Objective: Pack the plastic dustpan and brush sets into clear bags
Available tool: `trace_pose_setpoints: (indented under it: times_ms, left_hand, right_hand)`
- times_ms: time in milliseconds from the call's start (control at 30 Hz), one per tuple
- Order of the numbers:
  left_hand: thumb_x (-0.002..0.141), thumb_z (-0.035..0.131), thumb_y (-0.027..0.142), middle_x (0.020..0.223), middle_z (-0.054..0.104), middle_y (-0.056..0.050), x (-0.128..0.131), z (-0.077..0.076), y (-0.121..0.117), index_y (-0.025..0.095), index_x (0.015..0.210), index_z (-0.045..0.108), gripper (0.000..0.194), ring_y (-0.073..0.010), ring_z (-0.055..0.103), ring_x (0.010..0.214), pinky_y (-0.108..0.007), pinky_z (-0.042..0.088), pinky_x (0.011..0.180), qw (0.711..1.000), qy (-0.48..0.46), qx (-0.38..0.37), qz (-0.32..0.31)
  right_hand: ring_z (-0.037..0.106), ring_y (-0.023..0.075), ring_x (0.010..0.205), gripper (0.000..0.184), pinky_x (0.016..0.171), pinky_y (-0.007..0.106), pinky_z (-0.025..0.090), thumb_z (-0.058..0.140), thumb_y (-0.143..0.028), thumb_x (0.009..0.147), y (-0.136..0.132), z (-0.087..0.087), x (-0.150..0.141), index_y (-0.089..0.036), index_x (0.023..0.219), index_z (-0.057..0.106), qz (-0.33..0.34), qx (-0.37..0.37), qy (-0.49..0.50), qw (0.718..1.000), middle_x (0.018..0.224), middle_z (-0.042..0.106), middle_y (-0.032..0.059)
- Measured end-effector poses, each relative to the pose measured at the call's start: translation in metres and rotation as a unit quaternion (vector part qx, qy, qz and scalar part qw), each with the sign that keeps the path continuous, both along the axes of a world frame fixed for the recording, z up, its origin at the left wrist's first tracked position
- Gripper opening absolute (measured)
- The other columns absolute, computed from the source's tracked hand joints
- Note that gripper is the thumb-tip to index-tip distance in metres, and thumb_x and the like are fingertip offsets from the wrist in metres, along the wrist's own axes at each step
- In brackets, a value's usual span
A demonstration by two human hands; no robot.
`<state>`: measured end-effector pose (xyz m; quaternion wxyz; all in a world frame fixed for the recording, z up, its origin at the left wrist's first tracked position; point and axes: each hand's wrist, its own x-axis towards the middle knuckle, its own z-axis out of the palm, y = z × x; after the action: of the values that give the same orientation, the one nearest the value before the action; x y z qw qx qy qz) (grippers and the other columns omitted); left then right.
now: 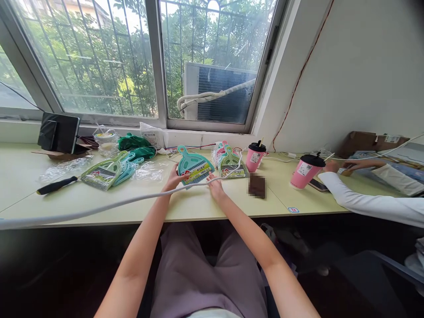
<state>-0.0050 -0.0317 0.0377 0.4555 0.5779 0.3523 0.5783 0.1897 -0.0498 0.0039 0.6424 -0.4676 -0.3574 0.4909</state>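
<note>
A teal mini dustpan and brush set (195,168) with a yellow-green printed label is tilted up over the table, its looped handle pointing away from me. My left hand (175,179) is closed on its left edge, thumb across the front. At the lower right corner, the fingers of my right hand (216,186) hold the edge, partly behind a white cable (132,199). To the right lie more wrapped dustpan sets, a green one (232,165) on top of pink ones. Another pile with a green dustpan (104,172) and teal ones lies left.
A black-handled tool (57,185), clear plastic wrappers (154,171) and a tablet on a stand (58,132) are at left. Pink cups (255,157) (305,172) and a pixelated brown item (257,185) stand right. A co-worker's white sleeve (351,194) reaches in beside boxes.
</note>
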Motion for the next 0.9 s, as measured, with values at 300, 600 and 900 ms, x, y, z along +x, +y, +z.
trace_pose_setpoints:
  times_ms: [300, 600, 900]
  left_hand:
    - [0.065, 0.083, 0.039, 0.11, 0.068, -0.012, 0.001, -0.002, 0.004, 0.017, 0.135, 0.041, 0.085, -0.0287, 0.066, 0.102, -0.043, 0.055, 0.086, 0.999, 0.051, -0.01, 0.005]
    - [0.085, 0.038, 0.009, 0.128, 0.057, -0.023, -0.031, -0.015, 0.013, 0.013, 0.108, 0.065, 0.035, -0.0369, 0.04, 0.134, -0.065, 0.014, 0.114, 0.834, 0.381, 0.027, 0.399]
    - [0.086, 0.05, 0.02, 0.076, 0.071, -0.006, -0.001, -0.018, 0.011, 0.024, 0.103, 0.067, 0.024, -0.0293, 0.063, 0.103, -0.057, 0.013, 0.116, 0.912, 0.392, 0.086, 0.089]
  right_hand:
    - [0.067, 0.0123, 0.064, 0.013, 0.06, 0.022, 0.057, 0.067, -0.012, 0.077, 0.005, 0.021, -0.032, -0.019, 0.087, 0.061, 0.09, -0.042, 0.143, 0.985, 0.07, 0.071, -0.0029]
    - [0.065, 0.0105, 0.063, 0.019, 0.062, 0.021, 0.056, 0.071, -0.016, 0.073, 0.006, 0.016, -0.015, -0.021, 0.087, 0.059, 0.02, -0.037, 0.15, 0.988, 0.072, 0.069, -0.0048]
    - [0.066, 0.0115, 0.066, 0.018, 0.06, 0.02, 0.055, 0.073, -0.022, 0.074, 0.006, 0.019, -0.007, -0.022, 0.086, 0.06, 0.019, -0.032, 0.145, 0.989, 0.07, 0.069, -0.0041]
